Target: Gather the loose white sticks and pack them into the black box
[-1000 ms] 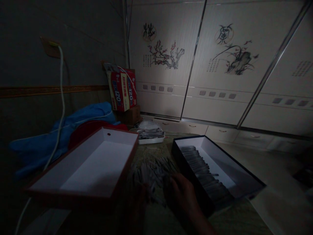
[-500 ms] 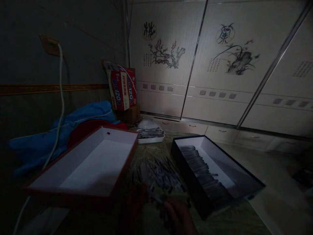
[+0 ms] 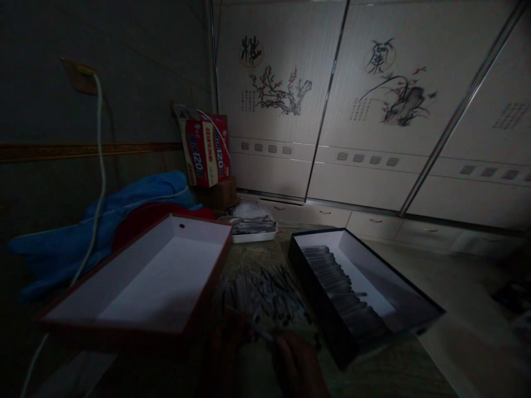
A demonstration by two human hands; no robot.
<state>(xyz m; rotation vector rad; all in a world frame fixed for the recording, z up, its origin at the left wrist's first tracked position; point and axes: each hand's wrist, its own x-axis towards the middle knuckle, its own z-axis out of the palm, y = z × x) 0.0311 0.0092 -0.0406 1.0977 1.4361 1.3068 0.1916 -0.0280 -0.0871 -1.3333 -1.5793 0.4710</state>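
The scene is very dark. My right hand (image 3: 296, 366) is low at the front edge of the table, its fingers curled, and it seems to pinch a thin grey stick (image 3: 265, 335). My left hand (image 3: 226, 354) is a dim shape just left of that stick, and its fingers cannot be made out. Just beyond both hands lies a loose pile of similar grey sticks (image 3: 265, 293). Right of the pile stands a black box (image 3: 418, 301) with a row of sticks packed along its left side. To the left of the pile is a red box (image 3: 136, 327) with a bare white inside.
A small white tray (image 3: 254, 237) of sticks sits behind the pile. Blue cloth (image 3: 124, 207) and a white cable (image 3: 99, 166) are at the left by the wall. A red carton (image 3: 205, 149) stands in the corner. Painted cupboard doors (image 3: 373, 110) fill the background.
My right hand has drawn back from the pile by the black box toward the near edge, and a thin stick now shows between my hands. The view has shifted slightly.
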